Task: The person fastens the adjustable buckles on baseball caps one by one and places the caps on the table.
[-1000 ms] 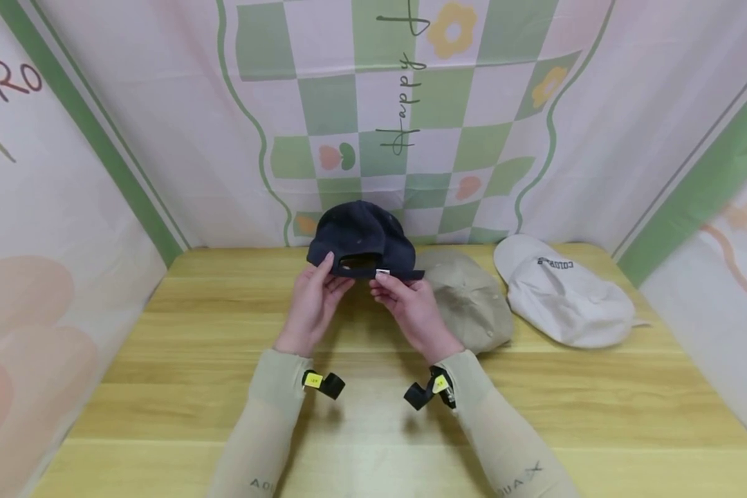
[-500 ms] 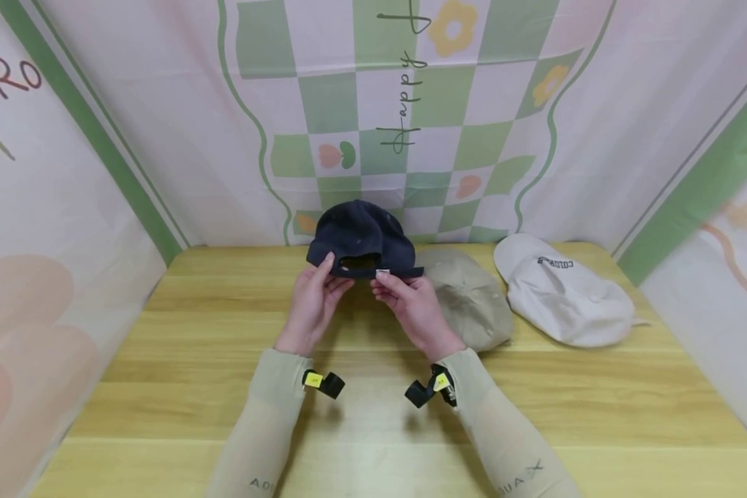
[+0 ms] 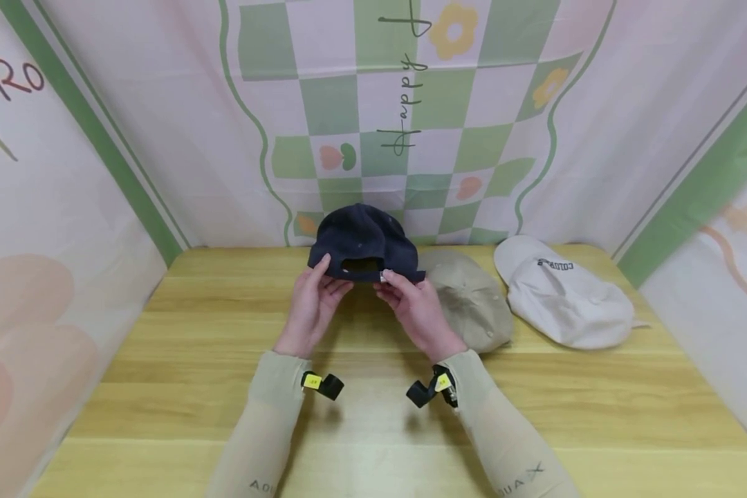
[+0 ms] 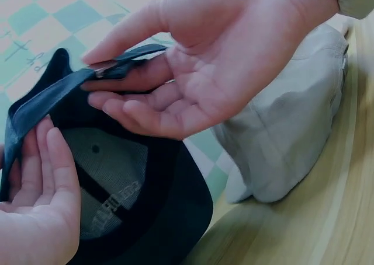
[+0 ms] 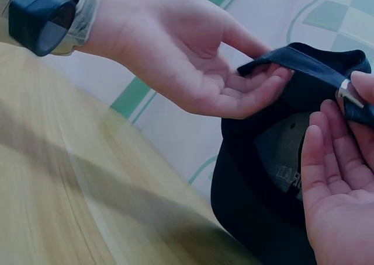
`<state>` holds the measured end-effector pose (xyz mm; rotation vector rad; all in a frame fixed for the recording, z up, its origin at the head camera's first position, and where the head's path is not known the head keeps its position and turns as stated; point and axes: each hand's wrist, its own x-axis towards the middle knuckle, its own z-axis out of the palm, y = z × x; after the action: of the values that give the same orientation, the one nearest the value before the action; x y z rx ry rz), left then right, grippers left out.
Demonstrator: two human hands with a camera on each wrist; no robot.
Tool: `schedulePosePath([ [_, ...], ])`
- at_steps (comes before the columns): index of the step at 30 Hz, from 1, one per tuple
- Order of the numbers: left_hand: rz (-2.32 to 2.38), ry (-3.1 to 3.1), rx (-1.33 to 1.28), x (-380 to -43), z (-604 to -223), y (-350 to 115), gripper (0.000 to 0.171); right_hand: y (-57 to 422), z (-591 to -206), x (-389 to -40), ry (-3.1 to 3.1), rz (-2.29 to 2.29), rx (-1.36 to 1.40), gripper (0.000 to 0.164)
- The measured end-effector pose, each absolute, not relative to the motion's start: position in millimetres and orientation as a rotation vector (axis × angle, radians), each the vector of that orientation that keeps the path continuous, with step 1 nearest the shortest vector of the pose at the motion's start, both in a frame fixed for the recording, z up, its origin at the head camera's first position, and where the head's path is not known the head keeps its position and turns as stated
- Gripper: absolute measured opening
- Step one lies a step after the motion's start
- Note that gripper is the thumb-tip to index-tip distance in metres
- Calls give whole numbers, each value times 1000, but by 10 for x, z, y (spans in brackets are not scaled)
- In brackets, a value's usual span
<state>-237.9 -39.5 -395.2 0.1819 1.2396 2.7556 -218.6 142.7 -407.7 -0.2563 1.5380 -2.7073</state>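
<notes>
A dark navy baseball cap (image 3: 360, 235) is held up with its back opening facing me. My left hand (image 3: 311, 301) pinches the cap's lower back edge at the left, thumb on the outside and fingers underneath. At the other end of the strap (image 4: 49, 96), my right hand (image 3: 416, 311) pinches it beside a small metal buckle (image 5: 343, 90), thumb on top. The strap's loose end sticks out past the right fingers. In the left wrist view, the cap's inside shows a lining (image 4: 120, 160) with lettering. The brim is hidden in the head view.
On the wooden table (image 3: 193, 387), a khaki cap (image 3: 473, 304) lies just right of my right hand. A white cap (image 3: 566, 297) with dark lettering lies farther right. Behind the table hangs a checked, flower-printed cloth (image 3: 330, 104), with more cloth at both sides.
The navy cap has dipped and tipped slightly, so its back opening shows taller. My right thumb and the buckle have shifted a little to the right. The other caps have stayed put.
</notes>
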Motion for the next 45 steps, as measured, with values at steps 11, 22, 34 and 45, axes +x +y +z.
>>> schedulePosePath([
  [11, 2884, 934, 109, -2448, -3858, -453, 39, 1437, -4059, -2170, 1490, -2752, -207, 22],
  [22, 2868, 777, -20, -2528, -3843, -511, 21, 1443, -4073, -2140, 1468, -2735, -193, 19],
  [34, 2789, 867, -12, -2558, -3844, -527, 42, 1450, -4069, -2168, 1419, -2771, -247, 16],
  [45, 2826, 905, -138, -2584, -3825, -621, 45, 1477, -4026, -2154, 1422, -2785, -196, 21],
])
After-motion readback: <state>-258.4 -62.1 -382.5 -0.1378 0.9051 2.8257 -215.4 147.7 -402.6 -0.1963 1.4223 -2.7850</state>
